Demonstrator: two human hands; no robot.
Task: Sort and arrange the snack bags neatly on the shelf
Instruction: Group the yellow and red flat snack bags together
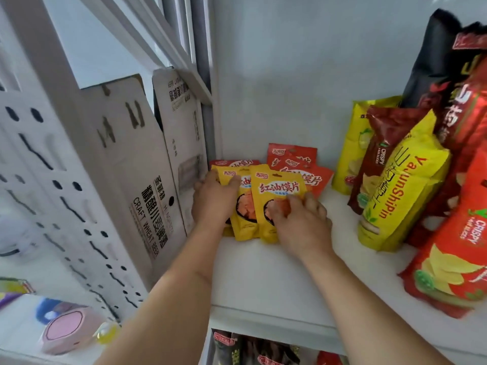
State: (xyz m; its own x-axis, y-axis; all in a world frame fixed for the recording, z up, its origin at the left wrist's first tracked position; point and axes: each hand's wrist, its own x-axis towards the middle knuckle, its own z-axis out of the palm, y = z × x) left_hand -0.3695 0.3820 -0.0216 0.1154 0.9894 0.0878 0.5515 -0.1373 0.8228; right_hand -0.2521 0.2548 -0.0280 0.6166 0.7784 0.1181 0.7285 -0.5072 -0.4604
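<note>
I see my left hand [213, 197] gripping the rear yellow packet [243, 206] at the shelf's [276, 272] left wall. My right hand [300, 219] presses curled fingers onto the front yellow packet [274, 204]. Both long axes run front-to-back; 3 red packets [303, 167] lie just behind.

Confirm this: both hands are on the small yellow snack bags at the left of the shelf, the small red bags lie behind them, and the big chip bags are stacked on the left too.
One thing is wrong. In the head view the left hand and right hand do hold the small yellow snack bags, with the small red bags behind, but the big chip bags stand at the right of the shelf.
</note>
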